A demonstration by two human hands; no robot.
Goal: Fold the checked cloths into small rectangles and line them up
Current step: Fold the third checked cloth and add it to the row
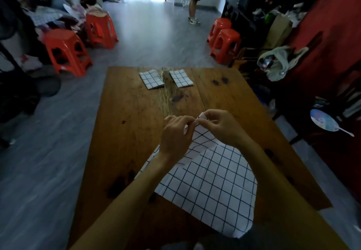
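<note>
A white cloth with a black check (213,183) lies partly spread on the wooden table (125,124), its near end hanging over the front edge. Its far corner is lifted off the wood. My left hand (176,134) and my right hand (220,126) meet at that corner, and each pinches the cloth's edge between thumb and fingers. Two folded checked cloths sit side by side at the table's far edge, one on the left (151,79) and one on the right (181,78), with a gap between them.
Red plastic stools stand on the floor at far left (66,52) and far right (224,44). A person's legs (194,3) show near the bright doorway. Clutter lines both walls, and a round hand fan (323,122) lies to the right of the table.
</note>
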